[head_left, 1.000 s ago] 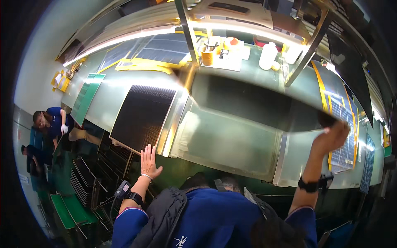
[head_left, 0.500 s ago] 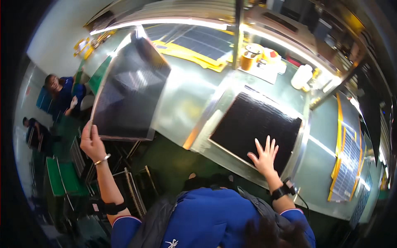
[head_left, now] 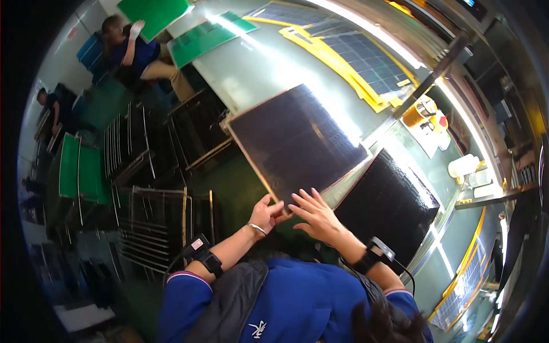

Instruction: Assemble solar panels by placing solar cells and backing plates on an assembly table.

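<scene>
My left hand (head_left: 267, 216) pinches the near corner of a dark, glossy rectangular panel (head_left: 300, 140) with thin pale edges. That panel slants away from me over the worktable, its far part near or on the tabletop; I cannot tell whether it rests there. Close by, my right hand (head_left: 319, 222) is open with fingers spread, over the same near corner; whether the fingertips touch it is unclear. To the right, a second black shiny panel (head_left: 389, 208) lies on the table, partly covered by my right forearm.
Panels with yellow edging (head_left: 360, 63) lie at the back of the table. Beyond the post stand an orange-brown container (head_left: 420, 111) and white bottles (head_left: 462, 166). Metal racks (head_left: 146, 228) fill the floor at left. A co-worker (head_left: 134, 54) holds a green board (head_left: 154, 14).
The panel in my left hand has come from the left to the middle, lower over the table. My right hand has left the other panel for its near corner. The view has turned.
</scene>
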The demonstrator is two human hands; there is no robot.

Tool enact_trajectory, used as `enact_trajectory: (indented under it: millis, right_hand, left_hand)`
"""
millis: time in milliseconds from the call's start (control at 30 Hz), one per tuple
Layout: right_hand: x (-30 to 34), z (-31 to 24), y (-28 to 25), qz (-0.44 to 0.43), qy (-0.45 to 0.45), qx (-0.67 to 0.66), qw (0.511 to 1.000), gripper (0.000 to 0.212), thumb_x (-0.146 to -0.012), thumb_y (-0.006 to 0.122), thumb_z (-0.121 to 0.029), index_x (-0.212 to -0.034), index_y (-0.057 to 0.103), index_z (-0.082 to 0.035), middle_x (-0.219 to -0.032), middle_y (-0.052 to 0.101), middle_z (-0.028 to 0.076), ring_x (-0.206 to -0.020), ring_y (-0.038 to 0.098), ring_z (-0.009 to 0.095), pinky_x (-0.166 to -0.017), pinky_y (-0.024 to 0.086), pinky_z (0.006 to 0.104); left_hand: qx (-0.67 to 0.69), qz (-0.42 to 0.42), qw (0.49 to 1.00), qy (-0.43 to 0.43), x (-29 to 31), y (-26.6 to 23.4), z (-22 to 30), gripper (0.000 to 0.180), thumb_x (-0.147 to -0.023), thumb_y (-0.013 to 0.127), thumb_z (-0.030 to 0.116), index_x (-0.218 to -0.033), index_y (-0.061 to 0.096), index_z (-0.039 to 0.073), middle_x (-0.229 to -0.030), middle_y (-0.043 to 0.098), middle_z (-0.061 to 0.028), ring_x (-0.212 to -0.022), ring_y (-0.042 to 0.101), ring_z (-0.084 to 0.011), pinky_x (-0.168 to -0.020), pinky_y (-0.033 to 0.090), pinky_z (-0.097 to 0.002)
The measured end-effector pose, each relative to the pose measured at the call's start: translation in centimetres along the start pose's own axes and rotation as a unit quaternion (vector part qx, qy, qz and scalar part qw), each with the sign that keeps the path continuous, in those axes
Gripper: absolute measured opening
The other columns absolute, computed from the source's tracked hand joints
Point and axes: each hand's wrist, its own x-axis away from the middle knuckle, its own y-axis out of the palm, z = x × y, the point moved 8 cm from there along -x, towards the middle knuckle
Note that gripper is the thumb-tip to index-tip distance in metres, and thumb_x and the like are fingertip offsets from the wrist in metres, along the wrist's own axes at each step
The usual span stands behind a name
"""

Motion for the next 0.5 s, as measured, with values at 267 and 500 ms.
enact_trajectory:
  millis: [267, 500]
  right_hand:
    - [-4.2, -0.3, 3.4, 0.034, -0.033, -0.058, 0.997, 0.019, -0.077, 0.065, -0.011, -0.096, 0.066, -0.006, -0.113, 0.062, 0.011, -0.107, 0.058, 0.031, -0.095, 0.046, 0.0414]
    - [-2.7, 3.5, 3.5, 0.223, 0.318, -0.499, 0.775, 0.015, -0.096, 0.048, -0.01, -0.09, 0.054, 0.002, -0.104, 0.063, 0.02, -0.097, 0.064, 0.022, -0.087, 0.052, 0.0334]
  left_hand:
    - [0.119, -0.067, 0.99, -0.027, 2.2, -1.3, 2.7, 0.028, -0.09, 0.04, 0.019, -0.112, 0.048, 0.005, -0.108, 0.061, -0.018, -0.099, 0.062, -0.0311, -0.092, 0.049, -0.0436]
    - [0.044, -0.119, 0.992, 0.016, 1.5, -1.7, 5.5, 0.022, -0.085, 0.053, 0.015, -0.102, 0.056, 0.002, -0.099, 0.063, -0.0098, -0.089, 0.065, -0.0216, -0.085, 0.052, -0.0379]
